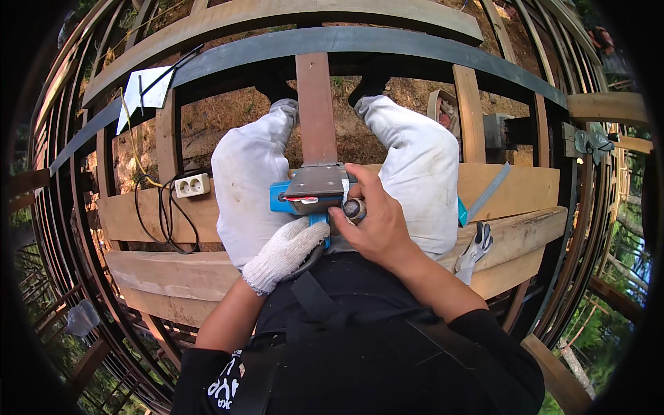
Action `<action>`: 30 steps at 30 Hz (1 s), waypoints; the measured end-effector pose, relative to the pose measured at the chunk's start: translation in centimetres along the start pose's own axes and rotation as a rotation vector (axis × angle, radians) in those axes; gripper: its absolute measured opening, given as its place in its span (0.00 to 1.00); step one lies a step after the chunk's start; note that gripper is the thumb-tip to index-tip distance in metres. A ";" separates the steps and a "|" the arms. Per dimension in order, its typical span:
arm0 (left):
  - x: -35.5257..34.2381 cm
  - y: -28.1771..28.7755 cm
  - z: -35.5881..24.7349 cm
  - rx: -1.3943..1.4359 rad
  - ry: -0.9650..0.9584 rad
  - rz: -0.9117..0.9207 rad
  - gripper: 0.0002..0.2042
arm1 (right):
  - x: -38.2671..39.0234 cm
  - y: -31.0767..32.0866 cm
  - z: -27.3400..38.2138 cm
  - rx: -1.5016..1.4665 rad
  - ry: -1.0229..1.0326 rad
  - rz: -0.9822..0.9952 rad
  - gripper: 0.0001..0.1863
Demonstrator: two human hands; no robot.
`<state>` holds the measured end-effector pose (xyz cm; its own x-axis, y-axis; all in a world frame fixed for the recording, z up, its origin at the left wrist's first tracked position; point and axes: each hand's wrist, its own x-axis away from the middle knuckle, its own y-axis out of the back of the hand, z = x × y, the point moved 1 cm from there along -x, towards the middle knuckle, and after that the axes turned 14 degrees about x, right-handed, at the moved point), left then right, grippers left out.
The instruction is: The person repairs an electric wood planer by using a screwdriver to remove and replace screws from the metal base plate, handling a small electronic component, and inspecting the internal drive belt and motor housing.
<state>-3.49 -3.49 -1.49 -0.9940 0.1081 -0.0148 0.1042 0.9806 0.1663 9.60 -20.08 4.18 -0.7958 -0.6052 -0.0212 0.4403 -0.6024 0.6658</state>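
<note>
A blue electric planer [312, 190] rests between my thighs, its grey metal plate turned up. My left hand [289, 250], in a white knitted glove, is closed around its blue handle close to my belly. Bare, my right hand [379, 220] curls over the planer's right side. A round-ended, knob-like part [355, 209] shows between its thumb and forefinger; whether it belongs to the planer I cannot tell. Directly beyond the planer, a reddish-brown plank [316, 111] runs away from me between my legs.
On the left lies a white socket strip [192, 185] with a black cord [164, 220]. A grey-and-white glove [474, 253] lies on the boards [519, 238] at right, near a teal-handled tool [463, 211]. A long dark beam [387, 43] crosses ahead, with gaps between timbers above bare ground.
</note>
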 end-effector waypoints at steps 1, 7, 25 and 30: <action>0.0 0.0 0.0 0.004 0.010 -0.004 0.18 | 0.0 -0.1 0.0 -0.002 0.002 -0.001 0.36; -0.2 -0.3 -0.6 0.192 0.153 -0.104 0.16 | 0.0 -0.5 -0.2 0.010 0.046 -0.029 0.35; -0.4 4.1 -6.1 0.868 0.311 -0.458 0.13 | 3.3 6.9 -7.3 -1.098 -0.453 -0.458 0.15; 3.7 7.3 -12.3 0.096 0.234 -0.339 0.13 | 8.3 6.0 -11.9 -1.306 -0.677 -0.381 0.16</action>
<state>-6.76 2.08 11.78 -0.9521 -0.2520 0.1731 -0.2380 0.9663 0.0976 10.58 -34.95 -0.84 -0.8188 -0.1852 0.5434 -0.0700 -0.9073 -0.4146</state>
